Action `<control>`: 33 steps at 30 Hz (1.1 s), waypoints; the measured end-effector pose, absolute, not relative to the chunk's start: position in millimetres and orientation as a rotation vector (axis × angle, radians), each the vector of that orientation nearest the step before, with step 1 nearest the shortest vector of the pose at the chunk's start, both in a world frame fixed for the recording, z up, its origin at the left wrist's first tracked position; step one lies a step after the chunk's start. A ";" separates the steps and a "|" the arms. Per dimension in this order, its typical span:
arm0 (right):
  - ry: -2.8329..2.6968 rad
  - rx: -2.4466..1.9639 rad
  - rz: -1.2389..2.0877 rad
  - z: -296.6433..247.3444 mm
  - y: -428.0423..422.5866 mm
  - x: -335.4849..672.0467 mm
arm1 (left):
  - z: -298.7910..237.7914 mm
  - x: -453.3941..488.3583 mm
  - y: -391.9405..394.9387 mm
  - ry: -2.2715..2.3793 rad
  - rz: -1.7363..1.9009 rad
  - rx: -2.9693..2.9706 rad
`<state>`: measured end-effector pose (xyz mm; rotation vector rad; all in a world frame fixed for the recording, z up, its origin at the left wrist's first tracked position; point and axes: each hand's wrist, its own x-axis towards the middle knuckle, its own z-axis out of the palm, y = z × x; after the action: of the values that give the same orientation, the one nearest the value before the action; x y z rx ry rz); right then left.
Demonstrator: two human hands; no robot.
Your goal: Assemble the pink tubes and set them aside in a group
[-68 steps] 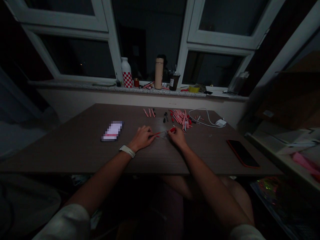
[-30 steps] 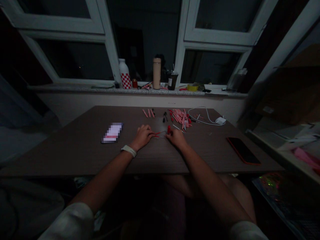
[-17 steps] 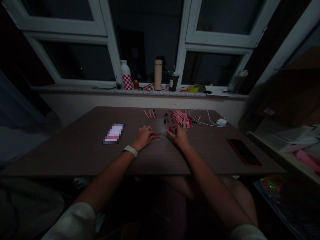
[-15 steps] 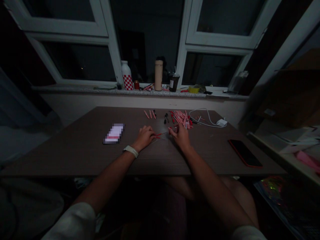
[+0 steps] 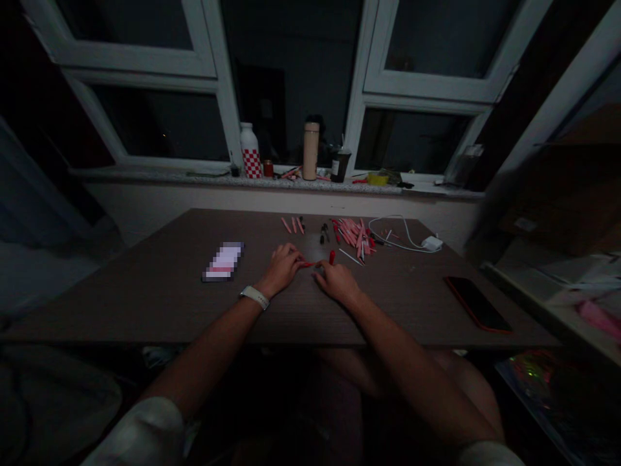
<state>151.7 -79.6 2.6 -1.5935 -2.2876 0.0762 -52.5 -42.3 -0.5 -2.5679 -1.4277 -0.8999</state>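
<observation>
**Hands.** Left hand (image 5: 284, 270): palm down, fingers curled almost closed, pinching a slim red-and-pink pen tube (image 5: 305, 264) whose far end points toward the other hand. White watch strap (image 5: 254, 297) on the left wrist. Right hand (image 5: 337, 283): palm down, fingers partly curled, resting on the tabletop just beside the tube's far end. Short red pen part (image 5: 332, 257) upright just beyond the right fingers (contact or grip not resolvable in this dim view).

**Items.** Both hands near the middle of the brown wooden table (image 5: 145, 310), close together but apart. Loose pile of pink and red pen parts (image 5: 354, 236) directly beyond the hands, with a thin white rod (image 5: 350, 257) at its near edge. Small row of pens (image 5: 295, 224) to the pile's left.

**Surroundings.** On the table: pixelated flat card (image 5: 223, 261) at left; white cable (image 5: 392, 236) and charger (image 5: 431, 243) at right; black phone (image 5: 478, 304) in a red case at far right. On the windowsill (image 5: 194, 175): red-checked white bottle (image 5: 251, 152), beige tumbler (image 5: 311, 151), dark cup (image 5: 340, 165). Dark window panes behind.
</observation>
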 end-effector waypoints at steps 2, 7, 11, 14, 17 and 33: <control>-2.293 -1.662 0.070 3.8 -81.0 150.3 | -0.7 -52.7 -42.6 -1.408 -0.927 -2.577; -2.292 -1.752 0.097 5.9 -82.7 147.5 | -3.2 -53.3 -41.0 -1.365 -0.991 -2.602; -2.309 -1.755 0.124 4.2 -80.0 146.4 | -4.0 -53.4 -39.7 -1.307 -1.026 -2.632; -2.307 -1.715 0.128 1.3 -77.1 148.4 | -3.8 -53.1 -39.5 -1.289 -1.069 -2.640; -2.232 -1.591 0.179 -2.1 -73.5 153.0 | -2.9 -52.4 -40.6 -1.286 -1.154 -2.669; -1.767 -0.956 0.607 -8.3 -65.7 157.1 | 2.7 -50.6 -52.2 -1.236 -1.406 -2.586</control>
<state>157.1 -65.7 -8.3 -0.9563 -1.7675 0.6071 -50.6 -52.2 2.7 -2.5860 -1.2361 -1.4056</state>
